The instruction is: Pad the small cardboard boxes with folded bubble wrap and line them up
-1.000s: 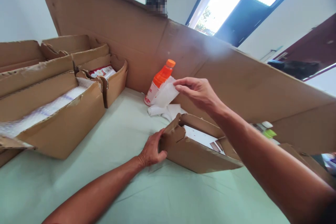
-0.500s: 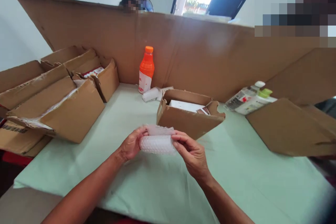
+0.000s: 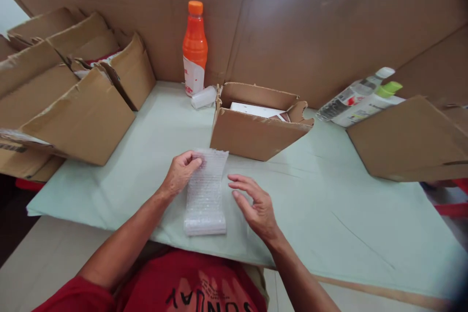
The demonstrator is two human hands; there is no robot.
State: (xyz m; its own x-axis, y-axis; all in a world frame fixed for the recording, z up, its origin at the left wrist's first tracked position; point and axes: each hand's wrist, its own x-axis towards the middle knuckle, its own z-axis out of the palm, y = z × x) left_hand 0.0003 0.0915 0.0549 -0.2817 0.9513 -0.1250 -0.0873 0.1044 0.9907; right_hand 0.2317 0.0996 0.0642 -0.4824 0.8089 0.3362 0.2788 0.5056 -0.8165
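A strip of clear bubble wrap [image 3: 205, 190] lies partly unrolled on the pale green cloth, its rolled end toward me at the table's front. My left hand [image 3: 180, 173] pinches the strip's far left corner between thumb and fingers. To the right of the strip, my right hand [image 3: 255, 204] hovers with fingers apart and nothing in them. Just beyond the strip stands an open cardboard box [image 3: 256, 136] with a white box [image 3: 256, 109] inside it.
An orange bottle [image 3: 195, 48] stands at the back beside a small translucent roll [image 3: 204, 97]. Cardboard bins [image 3: 84, 117] crowd the left. At right, bottles [image 3: 356, 97] lean behind a brown carton [image 3: 405, 141]. A tall cardboard panel [image 3: 292, 24] closes off the back.
The bubble wrap roll, held up in both hands before, is now partly unrolled on the table. My right hand has let go of it. The view has tilted down.
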